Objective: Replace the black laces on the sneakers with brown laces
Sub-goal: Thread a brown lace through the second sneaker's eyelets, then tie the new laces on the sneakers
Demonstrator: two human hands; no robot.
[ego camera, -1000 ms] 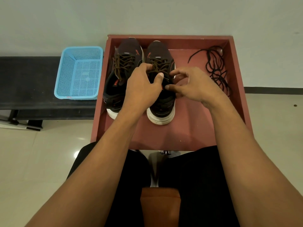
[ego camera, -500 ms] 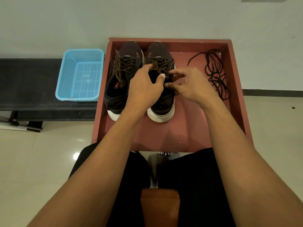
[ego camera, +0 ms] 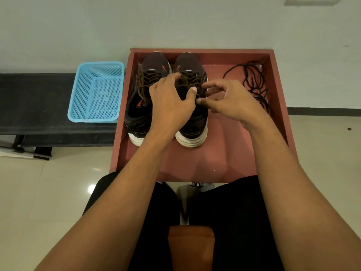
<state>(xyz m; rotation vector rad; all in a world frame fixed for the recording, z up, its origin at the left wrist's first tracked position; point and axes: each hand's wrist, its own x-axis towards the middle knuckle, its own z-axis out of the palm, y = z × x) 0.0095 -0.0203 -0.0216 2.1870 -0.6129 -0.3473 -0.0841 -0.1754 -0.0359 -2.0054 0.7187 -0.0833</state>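
Observation:
Two dark sneakers with white soles stand side by side in a red tray [ego camera: 224, 165], toes toward the wall. The left sneaker [ego camera: 142, 106] carries a brown lace [ego camera: 148, 79]. The right sneaker [ego camera: 192, 124] also shows brown lacing [ego camera: 190, 78] over its tongue. My left hand [ego camera: 170, 104] lies over the right sneaker's throat, thumb and fingers curled at the lace ends. My right hand [ego camera: 228, 100] is beside it, thumb and forefinger pinching at the same spot. What they pinch is hidden. Loose black laces [ego camera: 254, 83] lie in the tray's far right corner.
A blue perforated basket [ego camera: 97, 94] sits empty on a black bench [ego camera: 35, 106] left of the tray. A white wall stands behind. My knees and an orange-brown seat [ego camera: 191, 249] are below, over a pale tiled floor.
Both hands stay at the right sneaker's upper eyelets; the right hand's fingers have opened slightly and the hands have shifted a little. The shoes have not moved.

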